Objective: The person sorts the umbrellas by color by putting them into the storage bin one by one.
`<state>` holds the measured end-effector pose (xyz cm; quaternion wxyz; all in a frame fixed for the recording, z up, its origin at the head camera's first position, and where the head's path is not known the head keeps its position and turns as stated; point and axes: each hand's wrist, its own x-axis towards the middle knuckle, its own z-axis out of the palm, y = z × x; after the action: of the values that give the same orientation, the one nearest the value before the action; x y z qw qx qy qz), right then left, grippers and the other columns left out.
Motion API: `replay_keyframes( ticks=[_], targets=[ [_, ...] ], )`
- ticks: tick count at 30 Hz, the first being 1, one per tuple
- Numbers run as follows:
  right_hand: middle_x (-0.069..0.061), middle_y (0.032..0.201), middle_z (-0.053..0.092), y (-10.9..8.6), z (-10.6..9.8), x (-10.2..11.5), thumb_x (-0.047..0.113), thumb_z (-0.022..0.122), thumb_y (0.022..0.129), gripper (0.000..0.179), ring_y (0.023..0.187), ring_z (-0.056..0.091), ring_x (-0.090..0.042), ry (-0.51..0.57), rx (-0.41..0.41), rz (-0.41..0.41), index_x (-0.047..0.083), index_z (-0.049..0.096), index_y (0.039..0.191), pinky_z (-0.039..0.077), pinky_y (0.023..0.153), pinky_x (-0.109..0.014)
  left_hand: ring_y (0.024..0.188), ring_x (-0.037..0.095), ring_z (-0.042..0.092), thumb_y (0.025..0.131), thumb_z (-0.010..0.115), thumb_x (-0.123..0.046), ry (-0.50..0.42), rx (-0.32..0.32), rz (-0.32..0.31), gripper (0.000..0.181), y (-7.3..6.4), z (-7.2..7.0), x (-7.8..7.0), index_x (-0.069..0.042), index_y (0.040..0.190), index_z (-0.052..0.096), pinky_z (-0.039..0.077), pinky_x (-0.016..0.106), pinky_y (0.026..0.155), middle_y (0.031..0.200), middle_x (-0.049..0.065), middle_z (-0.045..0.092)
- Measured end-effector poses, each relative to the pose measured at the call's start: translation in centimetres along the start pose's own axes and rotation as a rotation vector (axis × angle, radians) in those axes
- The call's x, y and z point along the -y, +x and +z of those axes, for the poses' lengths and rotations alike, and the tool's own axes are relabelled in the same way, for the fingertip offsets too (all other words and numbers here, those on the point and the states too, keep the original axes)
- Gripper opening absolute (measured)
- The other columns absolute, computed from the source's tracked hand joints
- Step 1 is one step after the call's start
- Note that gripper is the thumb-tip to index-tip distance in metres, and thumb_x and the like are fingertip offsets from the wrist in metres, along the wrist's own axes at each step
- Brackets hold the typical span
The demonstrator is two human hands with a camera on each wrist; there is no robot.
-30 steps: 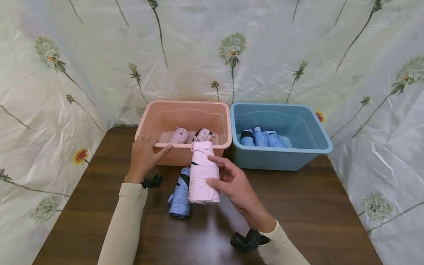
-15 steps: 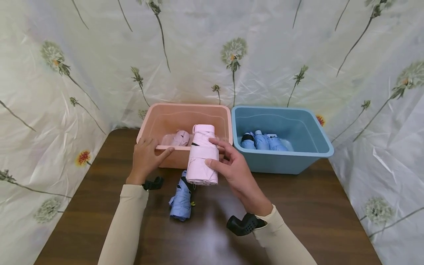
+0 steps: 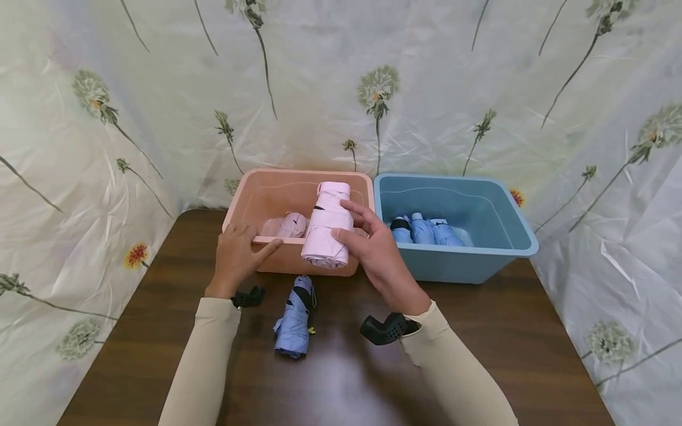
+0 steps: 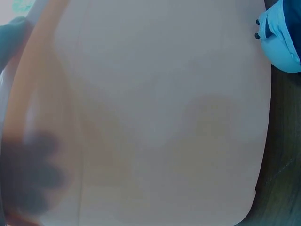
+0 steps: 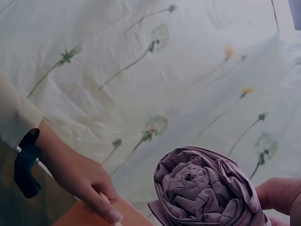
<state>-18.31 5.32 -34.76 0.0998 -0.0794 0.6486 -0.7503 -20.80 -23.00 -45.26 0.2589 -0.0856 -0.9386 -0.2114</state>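
Observation:
My right hand [image 3: 378,242] holds a folded pink umbrella [image 3: 327,228] by its right side, thumb near and fingers behind. The umbrella is tilted over the front rim of the salmon-pink bin [image 3: 256,204]; its rolled end [image 5: 202,188] faces the right wrist camera. At that bin's front left corner, my left hand [image 3: 234,257] grips the rim, and its fingers show as dark shapes through the wall in the left wrist view. Inside lies another pink umbrella [image 3: 293,225]. A folded blue umbrella [image 3: 293,325] with a dark band lies on the table before the bin.
A blue bin [image 3: 458,263] stands right beside the pink one, with 3 folded blue umbrellas [image 3: 423,229] inside. Both bins sit at the back of the dark wooden table [image 3: 469,331], against a flower-printed curtain [image 3: 426,89].
My right hand has carried the pink umbrella forward and up, from above the table to over the bin's front rim. It now covers a second pink umbrella inside. My left hand stays on the rim.

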Motion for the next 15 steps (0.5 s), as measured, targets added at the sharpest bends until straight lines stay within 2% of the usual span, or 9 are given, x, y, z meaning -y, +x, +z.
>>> replay_keyframes(
  ticks=[8,15],
  targets=[
    [-0.014,0.123,0.05,2.5,0.5,0.1,0.01,0.069,0.087,0.053,0.106,0.057,-0.028,-0.013,-0.021,-0.002,0.023,0.053,0.136,0.051,0.086,-0.044,0.077,0.027,0.042,0.08,0.068,-0.056,-0.003,-0.004,0.015,0.053,0.2,0.1,-0.1,-0.007,0.07,0.05,0.032,0.046,0.068,0.069,0.004,0.041],
    [-0.015,0.122,0.05,5.1,1.0,-0.2,0.008,0.069,0.087,0.054,0.106,0.057,-0.028,-0.007,-0.047,0.033,0.022,0.052,0.137,0.052,0.084,-0.043,0.077,0.027,0.042,0.079,0.069,-0.056,0.003,-0.011,0.012,0.053,0.1,0.0,-0.1,-0.007,0.07,0.05,0.032,0.046,0.068,0.069,0.004,0.041]
  ],
)
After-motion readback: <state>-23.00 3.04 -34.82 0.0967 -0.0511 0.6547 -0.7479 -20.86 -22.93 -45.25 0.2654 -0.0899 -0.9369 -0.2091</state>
